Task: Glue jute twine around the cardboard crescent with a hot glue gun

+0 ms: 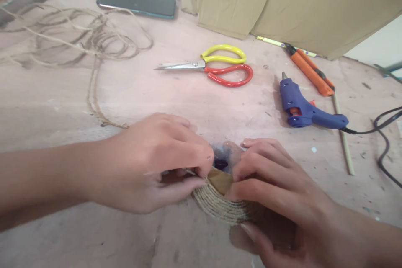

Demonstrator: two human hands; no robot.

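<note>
- Pinching twine (111, 123) in left hand (163, 157), at the coiled piece's (220, 207) edge
- Holding coiled piece between right hand's (279, 188) fingers and thumb
- Nearer than scissors (204, 66) and glue gun (298, 106)

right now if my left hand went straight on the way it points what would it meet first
Your left hand, at the edge of the twine coil, would probably meet your right hand first, just across the patch of brown card; depth is unclear, so it might pass above.
</note>
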